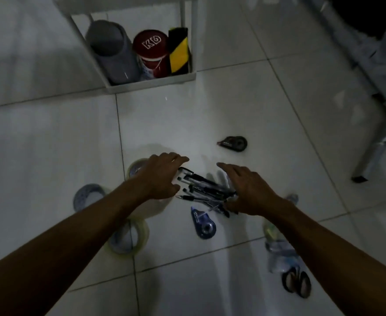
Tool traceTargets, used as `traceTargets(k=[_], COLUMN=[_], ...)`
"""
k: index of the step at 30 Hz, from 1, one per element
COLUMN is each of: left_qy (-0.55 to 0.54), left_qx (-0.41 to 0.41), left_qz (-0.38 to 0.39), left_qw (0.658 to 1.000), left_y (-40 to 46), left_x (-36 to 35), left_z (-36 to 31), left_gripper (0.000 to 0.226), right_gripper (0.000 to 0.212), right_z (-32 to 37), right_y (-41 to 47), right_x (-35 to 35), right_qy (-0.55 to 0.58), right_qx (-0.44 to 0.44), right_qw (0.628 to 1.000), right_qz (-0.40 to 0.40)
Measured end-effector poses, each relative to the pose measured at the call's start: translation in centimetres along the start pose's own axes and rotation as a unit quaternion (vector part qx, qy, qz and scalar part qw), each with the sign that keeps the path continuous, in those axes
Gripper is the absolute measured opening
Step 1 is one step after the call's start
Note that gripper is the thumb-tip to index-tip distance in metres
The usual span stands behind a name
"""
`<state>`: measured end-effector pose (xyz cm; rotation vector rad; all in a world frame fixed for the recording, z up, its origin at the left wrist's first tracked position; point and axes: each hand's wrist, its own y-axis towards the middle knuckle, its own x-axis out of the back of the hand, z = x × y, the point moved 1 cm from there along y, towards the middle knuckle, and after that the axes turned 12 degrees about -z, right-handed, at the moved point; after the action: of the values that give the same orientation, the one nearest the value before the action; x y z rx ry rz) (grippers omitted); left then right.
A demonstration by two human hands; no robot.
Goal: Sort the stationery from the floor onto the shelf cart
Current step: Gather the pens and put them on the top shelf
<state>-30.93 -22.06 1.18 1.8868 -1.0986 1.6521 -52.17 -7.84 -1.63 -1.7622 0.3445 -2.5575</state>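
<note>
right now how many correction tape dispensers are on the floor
2. A black correction tape dispenser lies beyond the hands, to the right. A blue correction tape dispenser lies nearer the camera, just below the pile of pens. Others may be hidden under the arms.

Stationery scattered on a white tiled floor (210,110) in dim light.
A loose pile of black pens (204,190) lies at the centre, a blue correction tape (203,224) just below it and a black correction tape (233,143) farther up to the right. Clear tape rolls (128,238) lie to the left, a pair of scissors (295,282) lower right. The white shelf cart (151,84) stands at the top, holding canisters.
</note>
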Motion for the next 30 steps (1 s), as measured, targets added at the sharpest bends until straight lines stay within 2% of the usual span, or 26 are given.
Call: traceTargets(k=[4, 9, 14, 18, 22, 26, 30], left_qy=[-0.016, -0.031, -0.036, -0.032, -0.035, -0.042, -0.043], left_qx=[-0.007, -0.008, 0.018, 0.027, 0.034, 0.041, 0.04], left_qz=[-0.015, -0.024, -0.033, -0.057, -0.077, -0.082, -0.09], left_qw=[1.0, 0.999, 0.999, 0.998, 0.996, 0.995, 0.994], left_y=[0.0, -1.5, -1.6, -1.5, -1.3, -1.2, -1.1], left_x=[-2.1, -2.8, -2.6, -2.5, -2.5, -2.9, -3.0], left_z=[0.2, 0.0, 0.7, 1.4, 1.9, 2.3, 2.5], left_gripper=[0.093, 0.105, 0.108, 0.106, 0.104, 0.101, 0.096], right_gripper=[0.126, 0.113, 0.107, 0.086, 0.077, 0.031, 0.03], right_z=[-0.2, 0.8, 2.8, 4.0, 4.7, 4.4, 3.6], right_y=[0.5, 0.3, 1.4, 2.9, 3.7, 3.5, 3.7], right_x=[-3.0, -4.3, -5.2, -5.7, -6.1, -6.8, -6.6], right_qy=[-0.014, -0.044, -0.056, -0.096, -0.078, -0.053, -0.032], right_qx=[0.01, 0.031, 0.037, 0.053, 0.008, -0.001, -0.014], right_qw=[1.0, 0.998, 0.997, 0.992, 0.996, 0.994, 0.996], right_qz=[0.025, -0.034, -0.045, -0.068, -0.052, -0.091, -0.085])
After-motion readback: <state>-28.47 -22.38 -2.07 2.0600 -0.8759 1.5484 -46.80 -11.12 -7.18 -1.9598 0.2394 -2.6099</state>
